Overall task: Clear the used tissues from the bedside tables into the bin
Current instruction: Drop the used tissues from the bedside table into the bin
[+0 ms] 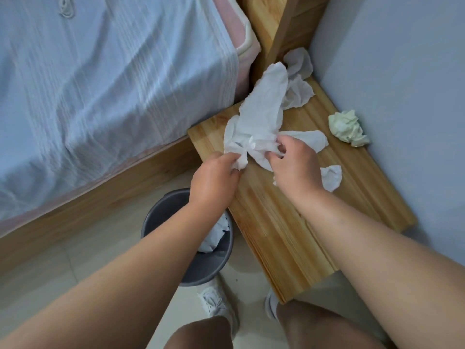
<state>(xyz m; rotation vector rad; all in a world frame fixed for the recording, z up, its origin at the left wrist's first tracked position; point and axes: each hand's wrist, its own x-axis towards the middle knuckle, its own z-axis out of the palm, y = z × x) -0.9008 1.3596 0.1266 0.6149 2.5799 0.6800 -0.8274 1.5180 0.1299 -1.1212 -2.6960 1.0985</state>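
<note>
Nearest, at six o'clock, are the person's bare knees and white shoes point(214, 301) on a pale tiled floor. Just beyond the shoes, at seven o'clock from the hands, stands a grey plastic bin point(151, 220) against the front edge of the wooden bedside table point(276, 238). There are crumpled white tissues point(216, 235) inside it already.

Both forearms reach over the bin and the table. The left hand point(214, 175) has its fingers curled round a bunched corner of a large white tissue point(264, 107). The right hand point(294, 165), close beside it at three o'clock, pinches the same sheet with bent fingers. The sheet is thin, creased and twisted where it is gripped. It fans out long and limp toward twelve o'clock, lying over the tabletop.

A small scrunched white tissue point(332, 177) lies on the table at four o'clock from the right hand, near the wrist. It seems separate from the held sheet, though the hand hides any join. At two o'clock, near the wall point(402, 84), sits a tight cream-coloured tissue ball point(348, 128).

Farther back, at twelve o'clock, more loose white tissues point(299, 79) are heaped in the table's rear corner, partly under the held sheet's far end. At ten o'clock lies the bed, covered by a pale blue sheet point(113, 84).
</note>
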